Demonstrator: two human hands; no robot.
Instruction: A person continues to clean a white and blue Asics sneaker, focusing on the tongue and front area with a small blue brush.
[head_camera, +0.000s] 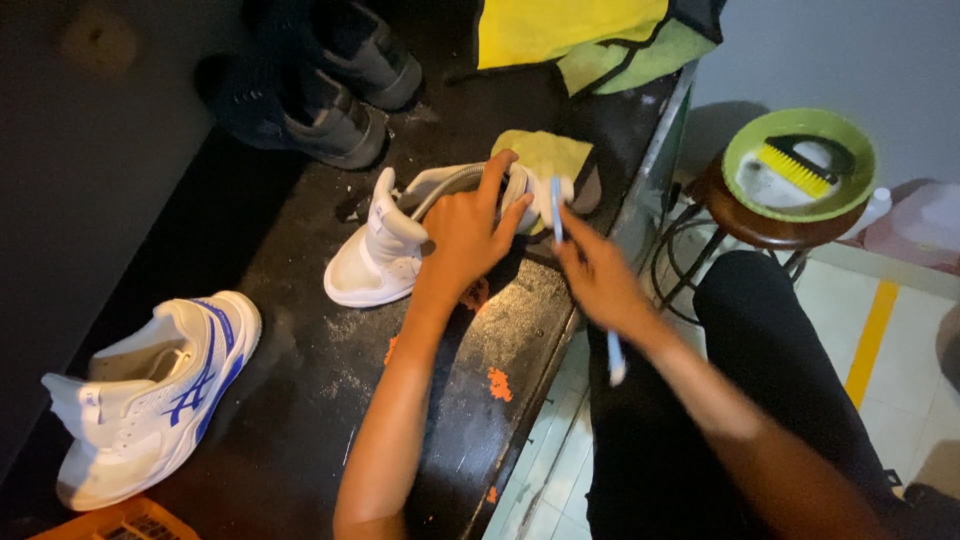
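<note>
A white sneaker (385, 250) lies on its side on the dark worktop (320, 380), toe toward a folded yellow cloth (545, 155). My left hand (470, 230) presses down on the sneaker's upper and holds it. My right hand (600, 275) grips a white and blue toothbrush (557, 205); its head points up at the sneaker's front end and its handle sticks out below my wrist. The sneaker's toe is hidden behind my hands.
A second white sneaker with blue stripes (150, 395) lies at the left. A pair of dark shoes (320, 90) stands at the back. A green bowl (745, 150) with a yellow scrub brush (795, 165) sits on a stool at the right. Yellow cloths (560, 30) lie at the top.
</note>
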